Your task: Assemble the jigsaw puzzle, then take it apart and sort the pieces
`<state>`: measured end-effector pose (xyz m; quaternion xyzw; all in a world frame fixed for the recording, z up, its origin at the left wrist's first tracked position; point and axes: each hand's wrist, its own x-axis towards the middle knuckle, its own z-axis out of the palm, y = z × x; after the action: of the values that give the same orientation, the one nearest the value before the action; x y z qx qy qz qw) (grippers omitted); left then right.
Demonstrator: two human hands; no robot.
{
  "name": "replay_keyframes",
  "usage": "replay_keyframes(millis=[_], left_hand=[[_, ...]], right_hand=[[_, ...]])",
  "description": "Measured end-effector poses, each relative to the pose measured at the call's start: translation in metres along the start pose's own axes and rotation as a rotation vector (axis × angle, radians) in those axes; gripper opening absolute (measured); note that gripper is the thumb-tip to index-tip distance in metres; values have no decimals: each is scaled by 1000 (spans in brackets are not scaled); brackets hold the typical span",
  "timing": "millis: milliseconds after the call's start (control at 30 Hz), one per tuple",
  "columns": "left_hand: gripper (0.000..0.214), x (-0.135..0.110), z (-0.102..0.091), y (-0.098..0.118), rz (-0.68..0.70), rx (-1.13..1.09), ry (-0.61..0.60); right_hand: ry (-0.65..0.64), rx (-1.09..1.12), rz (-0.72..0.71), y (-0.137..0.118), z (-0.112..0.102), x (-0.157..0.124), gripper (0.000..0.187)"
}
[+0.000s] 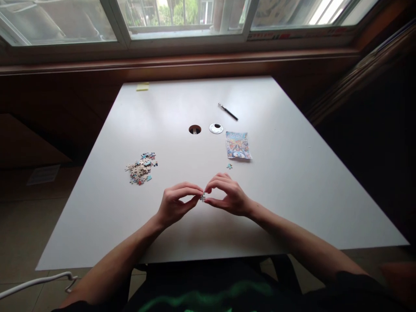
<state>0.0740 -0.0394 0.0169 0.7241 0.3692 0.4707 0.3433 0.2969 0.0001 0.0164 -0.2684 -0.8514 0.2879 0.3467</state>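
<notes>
A small jigsaw puzzle piece (203, 197) is held up between both hands above the near middle of the table. My left hand (178, 200) pinches its left side between thumb and fingers. From the right, the thumb and forefinger of my right hand (230, 196) close on its edges. Fingertips cover part of the piece, so its print is hard to make out. Beyond my right hand, a single light-blue puzzle piece (229, 166) lies on the table. A heap of puzzle pieces (140, 170) rests to the left of my left hand.
The white table (292, 190) holds a printed picture sheet (238, 145), a black pen (229, 112) and a round cable-hole cover (216, 128) beside the open hole (195, 129). A yellow sticky note (142, 86) is at the far left edge. A window ledge runs behind.
</notes>
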Motion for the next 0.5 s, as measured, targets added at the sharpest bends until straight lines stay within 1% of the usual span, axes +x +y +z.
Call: replay_keyframes(millis=[167, 367, 433, 500], left_hand=[[8, 0, 1, -2, -19, -3, 6], [4, -1, 1, -3, -34, -6, 14], [4, -2, 1, -4, -73, -28, 11], [7, -3, 2, -4, -158, -95, 5]], right_hand=[[28, 19, 6, 0, 2, -1, 11], [29, 12, 2, 1, 0, -2, 8], [37, 15, 13, 1, 0, -2, 5], [43, 23, 24, 1, 0, -3, 3]])
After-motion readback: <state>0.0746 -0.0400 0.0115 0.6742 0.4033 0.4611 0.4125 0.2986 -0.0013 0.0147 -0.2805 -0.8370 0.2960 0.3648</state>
